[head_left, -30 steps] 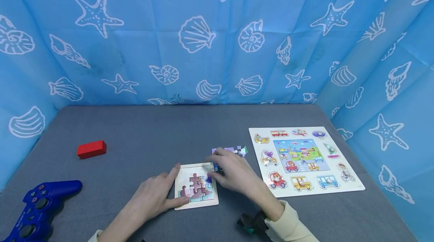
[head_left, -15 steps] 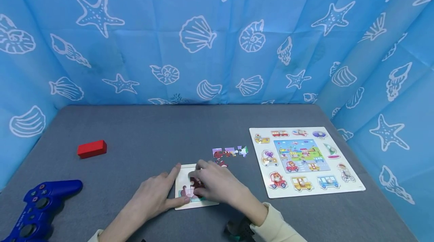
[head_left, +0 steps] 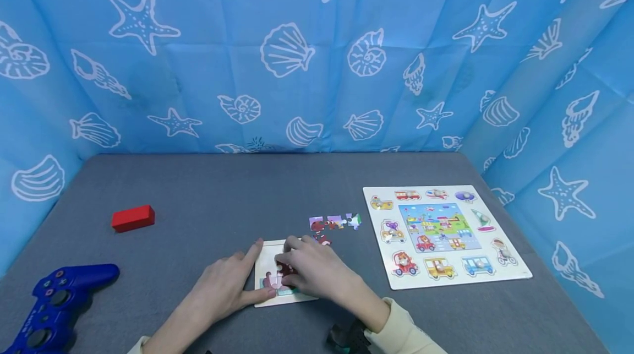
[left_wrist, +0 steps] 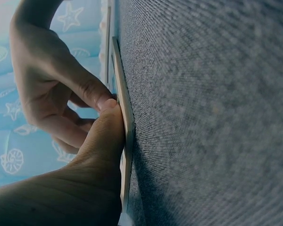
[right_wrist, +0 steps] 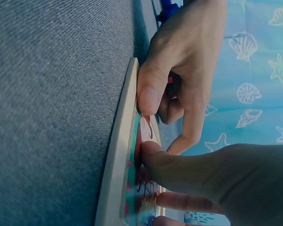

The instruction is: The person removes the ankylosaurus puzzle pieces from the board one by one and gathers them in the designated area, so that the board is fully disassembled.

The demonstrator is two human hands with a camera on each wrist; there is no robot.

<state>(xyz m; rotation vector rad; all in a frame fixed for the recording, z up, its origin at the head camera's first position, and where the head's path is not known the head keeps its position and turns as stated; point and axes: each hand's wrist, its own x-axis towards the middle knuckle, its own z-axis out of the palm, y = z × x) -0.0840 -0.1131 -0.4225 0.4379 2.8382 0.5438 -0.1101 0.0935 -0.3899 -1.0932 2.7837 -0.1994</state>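
Observation:
A small wooden jigsaw tray (head_left: 267, 257) lies on the grey cloth in front of me, partly filled with reddish-brown and teal puzzle pieces. My left hand (head_left: 218, 288) grips its left side, the thumb at the near-left corner and the index finger at the far-left one. Over the middle and right of the tray, my right hand (head_left: 319, 270) has thumb and fingers bent around a dark red puzzle piece (head_left: 284, 269), low against the tray's picture. The right wrist view shows the right thumb (right_wrist: 153, 153) on the printed surface. Much of the tray's right half is hidden under this hand.
Several loose puzzle pieces (head_left: 334, 222) lie just beyond the tray on the right. A white peg puzzle board (head_left: 386, 274) with vehicle pictures is farther right. On the left are a red block (head_left: 134, 218) and a blue game controller (head_left: 74, 282). A blue curtain (head_left: 317, 79) hangs behind the table.
My right hand has moved left and nearer, from the tray's right edge onto its middle, uncovering the loose pieces beyond. Over the last half second it barely moves; the left hand stays put.

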